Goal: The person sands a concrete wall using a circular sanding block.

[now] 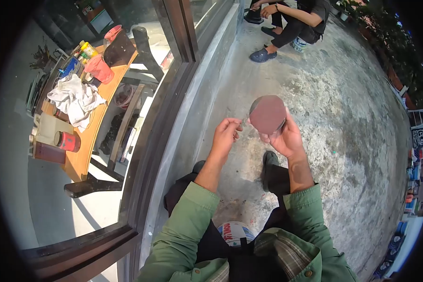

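Observation:
A round, flat reddish-brown disc [268, 114] with a darker rim at its left is held up in my right hand [288, 137], whose fingers and thumb are at its right and lower edges. To the left of the disc, apart from it, my left hand [227, 135] has its fingers curled together; whether something small is pinched in them is too small to tell. Both forearms come out of green sleeves, above my knees.
A white printed bucket [235, 233] stands between my legs on the concrete floor [343, 141]. Behind a framed glass window [174, 94] at left, a wooden table [76, 165] holds a cloth, cups and jars. A person [310, 23] sits at the top.

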A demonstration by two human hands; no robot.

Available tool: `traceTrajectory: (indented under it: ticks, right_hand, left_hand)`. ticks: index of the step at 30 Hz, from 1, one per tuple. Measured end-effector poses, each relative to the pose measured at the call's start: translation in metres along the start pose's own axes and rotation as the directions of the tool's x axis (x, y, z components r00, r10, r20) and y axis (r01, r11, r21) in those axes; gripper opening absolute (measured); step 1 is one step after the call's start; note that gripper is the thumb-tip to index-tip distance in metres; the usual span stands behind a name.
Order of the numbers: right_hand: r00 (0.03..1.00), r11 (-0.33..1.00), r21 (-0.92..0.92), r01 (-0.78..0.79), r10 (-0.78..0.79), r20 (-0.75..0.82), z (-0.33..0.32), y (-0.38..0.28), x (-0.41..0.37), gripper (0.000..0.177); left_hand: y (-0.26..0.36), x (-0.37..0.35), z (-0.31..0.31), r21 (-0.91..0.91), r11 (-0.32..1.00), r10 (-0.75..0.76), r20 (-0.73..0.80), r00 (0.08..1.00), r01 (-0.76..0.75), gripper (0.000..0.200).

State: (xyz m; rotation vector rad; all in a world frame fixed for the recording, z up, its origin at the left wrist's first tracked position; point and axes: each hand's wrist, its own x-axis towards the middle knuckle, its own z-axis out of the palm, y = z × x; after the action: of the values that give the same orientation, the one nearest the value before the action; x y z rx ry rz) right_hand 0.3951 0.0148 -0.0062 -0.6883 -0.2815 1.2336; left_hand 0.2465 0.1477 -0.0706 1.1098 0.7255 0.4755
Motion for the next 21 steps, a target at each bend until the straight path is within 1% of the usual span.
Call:
traceTrajectory:
  ticks: [1, 2, 4, 5, 6, 7, 8, 9, 10, 11, 12, 13, 14, 15, 16, 17, 18, 20, 21]
  right_hand:
    - [0.991, 1.0, 0.013, -0.011, 0.009, 0.137, -0.005, -0.001, 0.006, 0.06]
    - [0.989, 1.0, 0.001, -0.029, 0.029, 0.146, -0.012, -0.003, 0.011, 0.06]
    - [0.959, 0.998, 0.036, -0.048, 0.036, 0.282, -0.005, -0.007, 0.018, 0.06]
    - [0.957, 0.997, 0.029, -0.071, 0.06, 0.284, -0.006, -0.007, 0.023, 0.06]
    - [0.968, 0.998, 0.018, -0.059, 0.053, 0.247, -0.007, -0.008, 0.028, 0.059]
    - [0.978, 0.999, 0.008, -0.044, 0.042, 0.205, -0.008, -0.01, 0.033, 0.058]
    - [0.979, 0.998, 0.004, -0.059, 0.057, 0.196, -0.009, -0.011, 0.037, 0.058]
    - [0.991, 0.999, -0.013, -0.041, 0.043, 0.13, -0.003, -0.012, 0.042, 0.058]
    - [0.997, 0.999, -0.031, -0.021, 0.023, 0.068, 0.0, -0.012, 0.048, 0.057]
    - [0.997, 0.999, -0.033, -0.027, 0.029, 0.067, -0.003, -0.011, 0.055, 0.057]
    - [0.995, 0.995, -0.094, -0.035, 0.043, 0.086, -0.006, -0.01, 0.061, 0.056]
    - [0.993, 0.987, -0.155, -0.041, 0.058, 0.104, -0.008, -0.009, 0.066, 0.055]
    - [0.993, 0.987, -0.157, -0.045, 0.061, 0.102, -0.009, -0.007, 0.068, 0.055]
    - [0.996, 0.985, -0.169, -0.042, 0.055, 0.074, -0.005, -0.005, 0.069, 0.054]
    - [0.998, 0.982, -0.182, -0.04, 0.049, 0.047, -0.002, -0.002, 0.071, 0.053]
    - [0.996, 0.982, -0.186, -0.037, 0.051, 0.068, -0.001, 0.0, 0.073, 0.051]
    - [0.996, 0.981, -0.191, -0.039, 0.053, 0.068, 0.0, 0.003, 0.075, 0.051]
    - [0.996, 0.984, -0.174, -0.043, 0.057, 0.074, -0.002, 0.007, 0.077, 0.051]
    - [0.995, 0.985, -0.168, -0.044, 0.059, 0.086, -0.003, 0.008, 0.077, 0.05]
  left_hand:
    - [0.009, -0.001, 0.0, -0.037, 0.999, -0.003, 0.085, 0.996, 0.007, 0.02]
    - [0.014, 0.001, 0.0, -0.052, 0.999, 0.002, 0.068, 0.998, 0.001, 0.02]
    - [0.017, 0.005, 0.0, -0.291, 0.956, 0.088, 0.213, 0.973, -0.023, 0.024]
    - [0.018, 0.009, 0.001, -0.324, 0.945, 0.117, 0.232, 0.966, -0.036, 0.025]
    - [0.019, 0.014, 0.003, -0.338, 0.94, 0.117, 0.216, 0.969, -0.038, 0.025]
    - [0.02, 0.019, 0.005, -0.362, 0.93, 0.153, 0.213, 0.965, -0.067, 0.026]
    - [0.019, 0.022, 0.008, -0.383, 0.92, 0.182, 0.213, 0.96, -0.089, 0.026]
    - [0.018, 0.025, 0.01, -0.391, 0.917, 0.172, 0.206, 0.963, -0.08, 0.026]
    - [0.02, 0.029, 0.012, -0.322, 0.939, 0.174, 0.144, 0.974, -0.12, 0.025]
    - [0.021, 0.034, 0.013, -0.249, 0.956, 0.184, 0.084, 0.979, -0.159, 0.024]
    - [0.02, 0.038, 0.013, -0.251, 0.955, 0.185, 0.082, 0.979, -0.159, 0.024]
    - [0.018, 0.041, 0.014, -0.216, 0.965, 0.155, 0.004, 0.988, -0.15, 0.023]
    - [0.016, 0.042, 0.015, -0.182, 0.974, 0.125, -0.075, 0.989, -0.137, 0.021]
    - [0.017, 0.042, 0.016, -0.185, 0.973, 0.125, -0.076, 0.989, -0.137, 0.021]
    - [0.017, 0.041, 0.015, -0.167, 0.98, 0.084, -0.13, 0.988, -0.106, 0.02]
    - [0.019, 0.042, 0.014, -0.151, 0.986, 0.048, -0.184, 0.982, -0.076, 0.02]
    - [0.017, 0.042, 0.014, -0.156, 0.985, 0.048, -0.185, 0.981, -0.078, 0.02]
    - [0.012, 0.044, 0.014, -0.133, 0.984, 0.086, -0.247, 0.965, -0.122, 0.02]
    - [0.007, 0.046, 0.014, -0.139, 0.983, 0.085, -0.243, 0.966, -0.122, 0.02]
